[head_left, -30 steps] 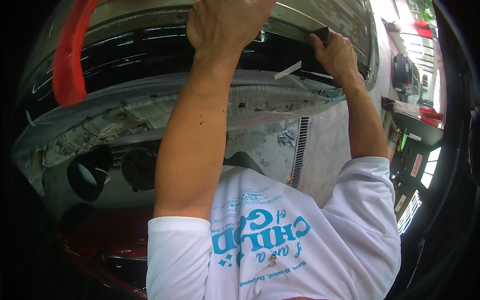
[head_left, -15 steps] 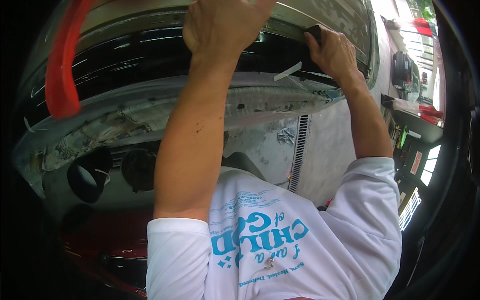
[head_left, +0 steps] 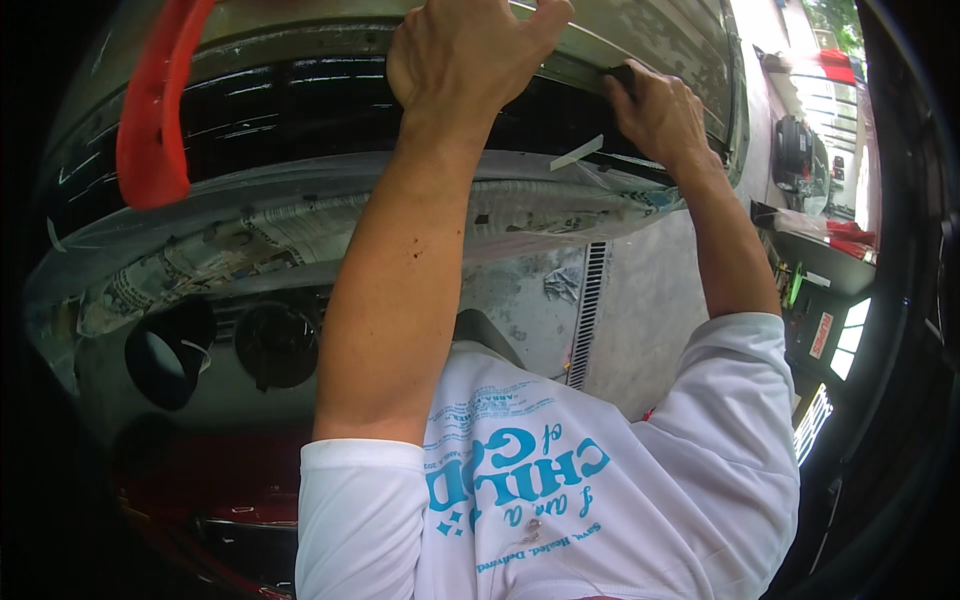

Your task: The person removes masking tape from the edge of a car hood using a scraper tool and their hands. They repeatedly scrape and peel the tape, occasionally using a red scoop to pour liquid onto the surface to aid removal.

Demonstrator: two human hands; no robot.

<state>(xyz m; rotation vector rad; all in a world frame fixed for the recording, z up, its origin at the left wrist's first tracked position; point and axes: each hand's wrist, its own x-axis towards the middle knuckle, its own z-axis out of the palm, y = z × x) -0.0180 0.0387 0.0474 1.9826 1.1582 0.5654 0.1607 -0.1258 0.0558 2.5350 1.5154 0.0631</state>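
Observation:
A glossy black car panel (head_left: 270, 120) spans the upper part of the view, with an olive, patchy surface (head_left: 660, 40) beyond it. My left hand (head_left: 460, 55) reaches over the panel at the top edge of the picture. Its thumb sticks out to the right, while the other fingers are cut off or hidden. Farther right, my right hand (head_left: 665, 115) is closed around a small black block (head_left: 622, 78) at the border between the black and olive areas. Most of that block is covered by the fingers. Below it, a strip of pale tape (head_left: 577, 153) sticks to the black panel.
A red curved bar (head_left: 155, 130) hangs at the upper left. Newspaper (head_left: 290, 225) and clear plastic sheeting line the panel's lower edge. A dark round tub (head_left: 170, 355), a floor grate (head_left: 588, 310), a dark red car body (head_left: 240, 500) and a shelf (head_left: 825, 265) surround me.
The whole scene has shifted slightly in the picture as my head moved. Both hands keep nearly the same places on the panel, and the right still grips the black block.

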